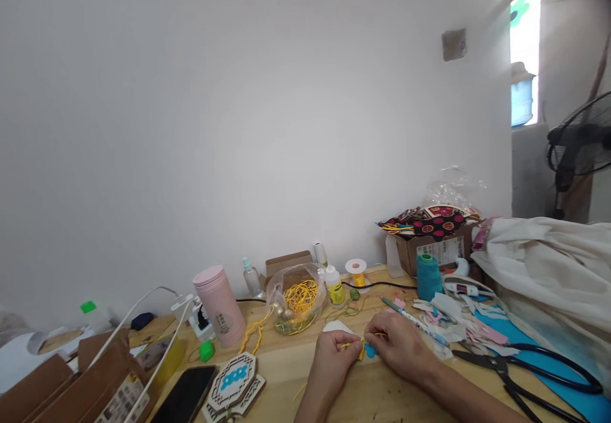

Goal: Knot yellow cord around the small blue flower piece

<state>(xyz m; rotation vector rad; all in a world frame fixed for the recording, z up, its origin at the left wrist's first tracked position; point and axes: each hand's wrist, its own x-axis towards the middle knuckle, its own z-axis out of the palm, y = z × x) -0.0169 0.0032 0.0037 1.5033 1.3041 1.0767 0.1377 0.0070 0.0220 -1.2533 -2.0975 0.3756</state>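
Note:
My left hand (334, 353) and my right hand (403, 345) meet low at the middle of a wooden table (286, 372). Both are closed in a pinch on a thin yellow cord (352, 345) that runs between them. A small blue piece (370, 350) sits at the cord, between the fingertips. A white card (337, 326) lies just behind my left hand. A pen (410, 317) lies behind my right hand.
Black scissors (520, 366) lie on blue sheet at right, by fabric scraps, a teal thread cone (428, 277) and a cardboard box (436, 248). A bag of yellow cord (296, 299), glue bottle (335, 285), pink tumbler (218, 305), phone (186, 394) and octagonal wooden pieces (233, 381) lie left.

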